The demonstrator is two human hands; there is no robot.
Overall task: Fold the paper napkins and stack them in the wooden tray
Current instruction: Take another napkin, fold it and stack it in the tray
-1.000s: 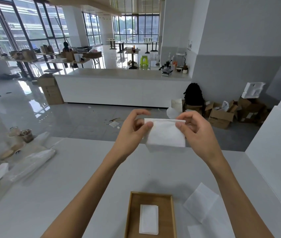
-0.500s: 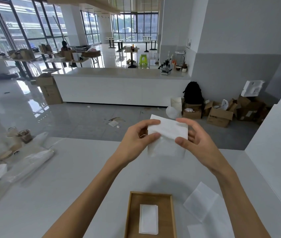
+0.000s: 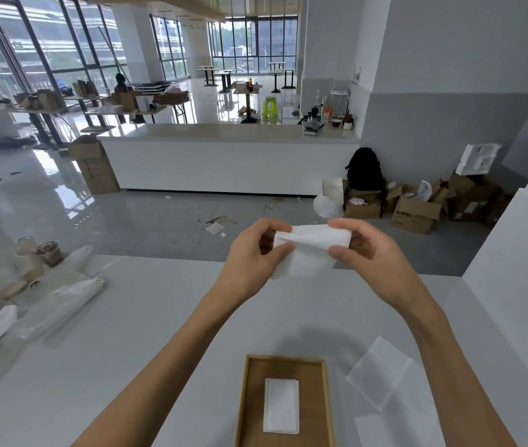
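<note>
- We hold one napkin [image 3: 312, 250] up in the air with both hands, out past the tray [image 3: 249, 401].
- Our left hand [image 3: 251, 256] pinches the napkin's left edge, thumb in front and fingers behind. Our right hand [image 3: 369, 253] pinches the right edge the same way. Both hands are closed on the paper, not open.
- The napkin's long side runs left to right, from one hand to the other. Its top part leans over toward us, so we think a fold is half made (the crease looks slanted, but the paper is white on white and hard to read).
- The tray sits low on the table [image 3: 159, 333], right in front of us and between our two arms. It is straight down and back toward us from the held napkin.
- One folded napkin [image 3: 281, 405] already lies in the tray. Its long side runs away from us, not left to right.
- So the held napkin lies crosswise to the one in the tray. We guess it must be turned a quarter way before it goes on top.
- The tray looks about as near to one hand as to the other.
- More flat napkins [image 3: 382, 379] wait on the table just right of the tray, near our right arm. That hand is the closer one for picking up the next sheet.
</note>
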